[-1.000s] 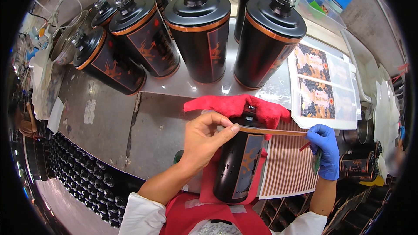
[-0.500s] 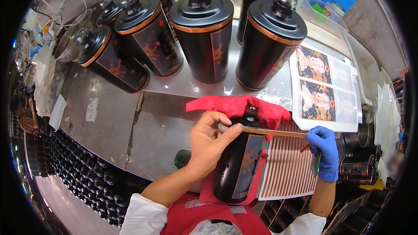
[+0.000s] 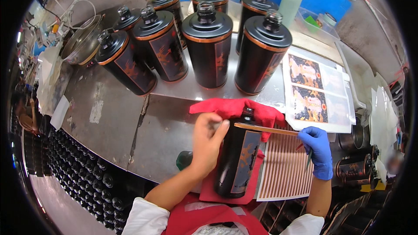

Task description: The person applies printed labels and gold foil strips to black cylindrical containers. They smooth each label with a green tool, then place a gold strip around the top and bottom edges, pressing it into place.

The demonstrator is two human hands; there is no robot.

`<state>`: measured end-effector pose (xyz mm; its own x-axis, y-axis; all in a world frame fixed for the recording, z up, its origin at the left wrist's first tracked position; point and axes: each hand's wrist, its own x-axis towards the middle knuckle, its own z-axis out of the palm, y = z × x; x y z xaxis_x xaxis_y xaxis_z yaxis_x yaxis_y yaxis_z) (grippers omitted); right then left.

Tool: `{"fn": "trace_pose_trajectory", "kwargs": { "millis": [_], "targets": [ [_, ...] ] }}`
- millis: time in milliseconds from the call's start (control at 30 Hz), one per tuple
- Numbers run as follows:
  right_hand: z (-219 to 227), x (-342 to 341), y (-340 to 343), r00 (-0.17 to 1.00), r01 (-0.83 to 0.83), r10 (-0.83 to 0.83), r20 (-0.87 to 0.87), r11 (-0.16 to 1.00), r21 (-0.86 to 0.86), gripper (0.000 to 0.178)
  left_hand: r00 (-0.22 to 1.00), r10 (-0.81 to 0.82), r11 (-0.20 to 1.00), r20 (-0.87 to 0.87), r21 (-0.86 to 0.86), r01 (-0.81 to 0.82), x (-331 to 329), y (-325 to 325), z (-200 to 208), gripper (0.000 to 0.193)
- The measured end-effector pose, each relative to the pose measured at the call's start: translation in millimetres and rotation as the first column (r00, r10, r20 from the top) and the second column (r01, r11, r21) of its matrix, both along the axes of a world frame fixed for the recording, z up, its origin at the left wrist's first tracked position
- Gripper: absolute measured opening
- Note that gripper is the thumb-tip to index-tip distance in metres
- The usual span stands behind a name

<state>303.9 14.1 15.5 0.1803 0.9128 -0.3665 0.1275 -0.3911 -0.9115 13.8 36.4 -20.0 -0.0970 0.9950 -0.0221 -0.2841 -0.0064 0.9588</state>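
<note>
A black bottle [image 3: 227, 165] with a dark, gold-patterned label lies on a red cloth [image 3: 213, 107] in front of me, its glass neck away from me. A narrow copper-coloured strip [image 3: 272, 130] runs from the bottle's shoulder to the right, one end touching the bottle. My right hand [image 3: 317, 150], in a blue glove, pinches the strip's far end; a thin green tool also shows under its fingers. My bare left hand [image 3: 205, 143] is beside the bottle's left shoulder, thumb apart from slightly blurred, curled fingers, with nothing seen in it. Under the strip lies a sheet of copper stripes [image 3: 285, 165].
Several finished-looking black bottles [image 3: 207, 56] stand across the back of the metal table [image 3: 170, 117]. Printed label sheets [image 3: 307, 89] lie at the right. A pale green flask [image 3: 291, 2] stands behind. Many more bottles [image 3: 87, 182] fill the lower left. A green object [image 3: 184, 160] sits near my left forearm.
My left thumb and fingers have come off the strip's end at the bottle's shoulder and moved slightly left. My right hand still holds the other end. The whole view has shifted a little.
</note>
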Motion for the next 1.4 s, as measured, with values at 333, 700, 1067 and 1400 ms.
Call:
{"fn": "trace_pose_trajectory", "kwargs": {
  "millis": [333, 700, 1067, 1400],
  "targets": [
    [9.1, 5.7, 0.5, 0.986, -0.013, 0.008, 0.166, 0.999, 0.032, 0.015, 0.268, -0.012, 0.643, -0.963, 0.198, 0.74, -19.0, -87.0, 10.5, 0.052],
    [28.3, -17.3, 2.1, 0.987, -0.053, 0.053, 0.151, 0.999, -0.004, 0.015, 0.337, -0.004, 0.651, -0.942, 0.253, 0.716, -39.0, -93.2, 8.1, 0.077],
    [31.3, -51.6, 13.8, 0.98, -0.157, 0.165, 0.116, 0.985, -0.077, 0.018, 0.673, -0.121, 0.702, -0.73, 0.416, 0.578, -49.6, -81.0, -34.1, 0.086],
    [26.9, -52.0, 18.4, 0.979, -0.193, 0.2, 0.04, 0.973, -0.129, 0.019, 0.343, -0.005, 0.656, -0.939, 0.256, 0.71, -30.1, -85.0, -5.2, 0.057]
  ]
}}
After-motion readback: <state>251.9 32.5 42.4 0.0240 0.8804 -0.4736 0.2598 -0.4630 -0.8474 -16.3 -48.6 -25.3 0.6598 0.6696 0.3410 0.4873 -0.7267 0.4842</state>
